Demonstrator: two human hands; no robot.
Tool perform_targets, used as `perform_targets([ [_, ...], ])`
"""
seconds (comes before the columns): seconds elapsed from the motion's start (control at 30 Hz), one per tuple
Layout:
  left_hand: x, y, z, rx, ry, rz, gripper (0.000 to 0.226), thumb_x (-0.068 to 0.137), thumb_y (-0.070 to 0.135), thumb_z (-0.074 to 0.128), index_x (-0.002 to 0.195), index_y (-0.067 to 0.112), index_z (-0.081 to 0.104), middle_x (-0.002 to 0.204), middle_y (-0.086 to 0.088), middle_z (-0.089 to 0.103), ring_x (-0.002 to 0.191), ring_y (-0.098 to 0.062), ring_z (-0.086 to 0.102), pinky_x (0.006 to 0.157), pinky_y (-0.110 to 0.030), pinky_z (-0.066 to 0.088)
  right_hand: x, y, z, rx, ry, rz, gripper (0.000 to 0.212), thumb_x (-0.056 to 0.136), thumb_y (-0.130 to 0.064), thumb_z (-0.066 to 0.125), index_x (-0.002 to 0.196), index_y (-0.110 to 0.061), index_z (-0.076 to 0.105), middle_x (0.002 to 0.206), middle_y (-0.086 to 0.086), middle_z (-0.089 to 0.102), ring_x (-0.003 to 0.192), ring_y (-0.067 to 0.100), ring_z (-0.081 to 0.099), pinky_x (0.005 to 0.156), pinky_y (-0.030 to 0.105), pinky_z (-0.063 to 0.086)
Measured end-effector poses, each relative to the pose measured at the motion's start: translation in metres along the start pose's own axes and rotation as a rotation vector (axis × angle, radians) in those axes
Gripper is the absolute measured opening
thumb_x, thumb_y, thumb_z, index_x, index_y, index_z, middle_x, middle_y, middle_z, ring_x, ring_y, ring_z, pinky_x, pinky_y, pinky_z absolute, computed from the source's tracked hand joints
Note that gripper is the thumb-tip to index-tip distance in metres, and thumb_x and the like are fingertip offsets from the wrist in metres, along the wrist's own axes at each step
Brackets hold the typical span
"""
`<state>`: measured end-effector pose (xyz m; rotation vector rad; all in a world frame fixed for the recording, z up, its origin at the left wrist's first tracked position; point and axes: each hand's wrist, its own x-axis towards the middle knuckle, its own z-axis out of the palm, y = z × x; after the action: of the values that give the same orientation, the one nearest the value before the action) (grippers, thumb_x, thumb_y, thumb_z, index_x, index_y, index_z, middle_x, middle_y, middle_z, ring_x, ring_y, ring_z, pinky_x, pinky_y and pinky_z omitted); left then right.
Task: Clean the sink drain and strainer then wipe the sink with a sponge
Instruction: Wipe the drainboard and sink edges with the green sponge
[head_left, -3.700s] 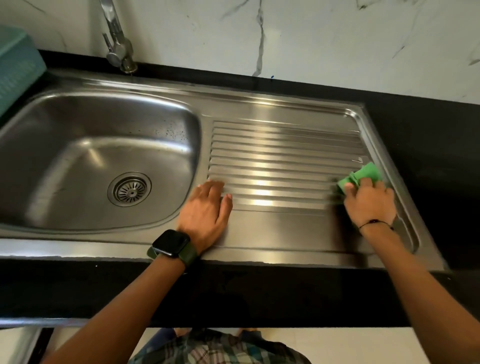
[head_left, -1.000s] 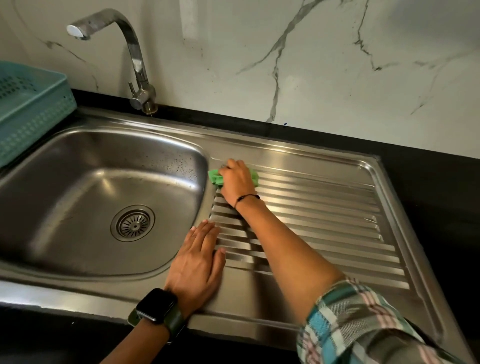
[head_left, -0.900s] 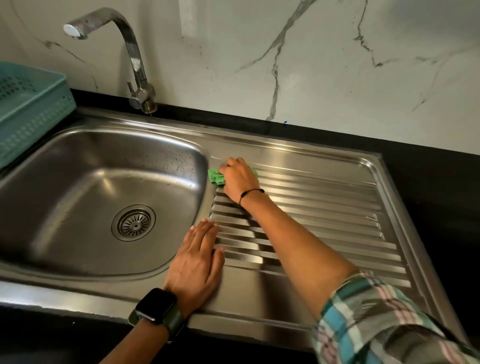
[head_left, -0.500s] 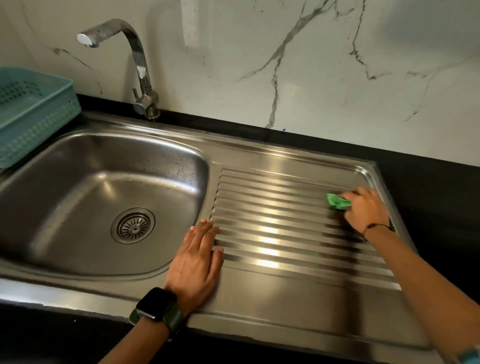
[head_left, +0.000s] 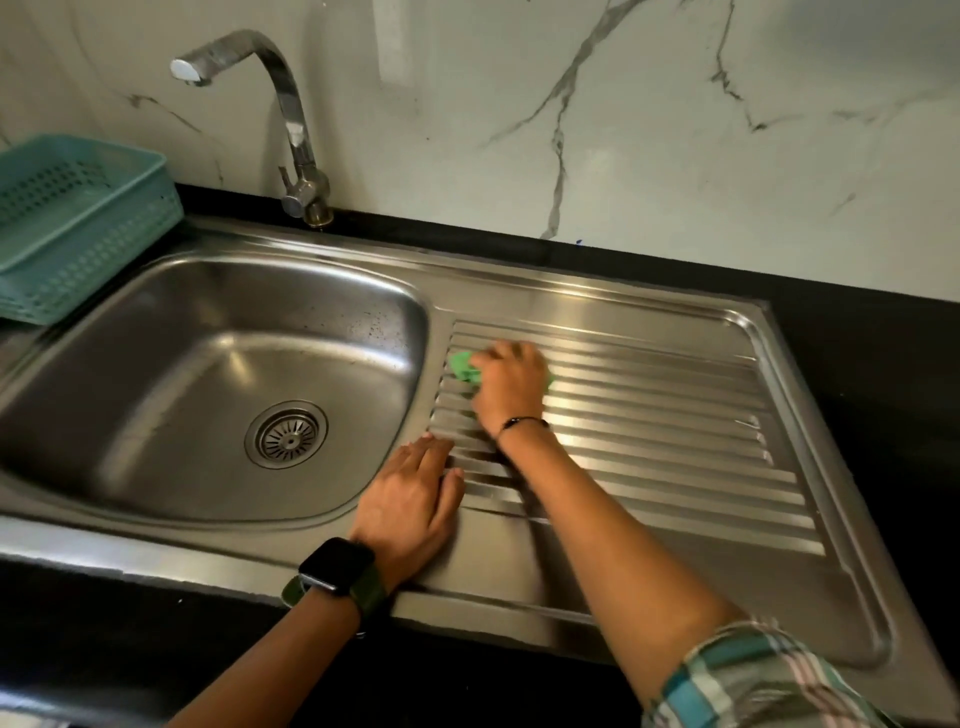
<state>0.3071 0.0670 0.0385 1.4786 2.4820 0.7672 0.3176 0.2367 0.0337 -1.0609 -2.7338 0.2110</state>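
A steel sink has a round strainer seated in its drain. To its right runs a ribbed draining board. My right hand grips a green sponge and presses it on the ribs at the board's left end, close to the basin's rim; most of the sponge is hidden under the hand. My left hand lies flat, fingers straight, on the steel at the board's near-left corner, with a dark watch on the wrist.
A curved tap stands behind the basin, its spout over the left. A teal plastic basket sits on the counter at the far left. Black counter borders the sink; a marble wall rises behind.
My right hand has swept the sponge from the board's far right end back to its left end beside the basin. The left hand has stayed flat in place.
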Motion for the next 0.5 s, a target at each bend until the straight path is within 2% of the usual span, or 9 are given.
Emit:
perform_targets([
  [0.1,0.001,0.0,0.001,0.043,0.028,0.022,0.059,0.086,0.042,0.019,0.112,0.008,0.059,0.113,-0.012,0.065,0.103,-0.028,0.061,0.081,-0.034,0.049,-0.009,-0.017,0.001,-0.021,-0.036,-0.237,0.036,0.082,-0.012,0.053,0.117,-0.02,0.06,0.124,0.004,0.055,0.113,0.031,0.042,0.094,0.042,0.037],
  [0.2,0.006,-0.002,0.006,0.084,0.041,-0.015,0.043,0.091,0.038,0.032,0.113,0.013,0.059,0.112,-0.007,0.066,0.099,-0.025,0.062,0.071,-0.029,0.046,-0.016,0.027,-0.012,-0.064,-0.065,-0.299,0.042,0.083,-0.006,0.048,0.121,-0.022,0.058,0.123,0.003,0.057,0.114,0.031,0.042,0.093,0.041,0.041],
  [0.27,0.011,-0.001,0.01,0.128,0.018,-0.06,0.032,0.092,0.032,0.039,0.114,0.017,0.057,0.115,-0.004,0.064,0.097,-0.025,0.062,0.068,-0.026,0.039,-0.028,0.07,-0.023,-0.07,-0.059,-0.226,0.044,0.082,-0.007,0.048,0.121,-0.024,0.057,0.124,0.001,0.059,0.116,0.028,0.043,0.094,0.038,0.042],
  [0.33,0.017,0.006,0.013,0.173,-0.038,-0.08,0.029,0.091,0.031,0.04,0.109,0.016,0.057,0.115,-0.006,0.061,0.097,-0.026,0.06,0.069,-0.027,0.038,-0.047,0.113,-0.037,-0.082,-0.033,-0.114,0.044,0.079,-0.006,0.05,0.119,-0.022,0.059,0.122,0.002,0.061,0.115,0.028,0.046,0.093,0.036,0.042],
  [0.4,0.02,0.013,0.015,0.216,-0.086,-0.055,0.029,0.091,0.032,0.039,0.105,0.012,0.056,0.116,-0.011,0.059,0.102,-0.028,0.057,0.076,-0.031,0.043,-0.066,0.157,-0.05,-0.115,-0.024,0.027,0.044,0.078,-0.005,0.052,0.118,-0.021,0.06,0.12,0.007,0.062,0.112,0.031,0.048,0.093,0.037,0.043],
  [0.5,0.019,0.016,0.017,0.235,-0.148,-0.011,0.035,0.091,0.037,0.041,0.111,0.011,0.053,0.12,-0.015,0.054,0.11,-0.031,0.052,0.088,-0.036,0.045,-0.096,0.21,-0.07,-0.174,0.009,0.322,0.041,0.08,-0.006,0.054,0.118,-0.02,0.06,0.118,0.012,0.062,0.111,0.036,0.047,0.091,0.043,0.045],
])
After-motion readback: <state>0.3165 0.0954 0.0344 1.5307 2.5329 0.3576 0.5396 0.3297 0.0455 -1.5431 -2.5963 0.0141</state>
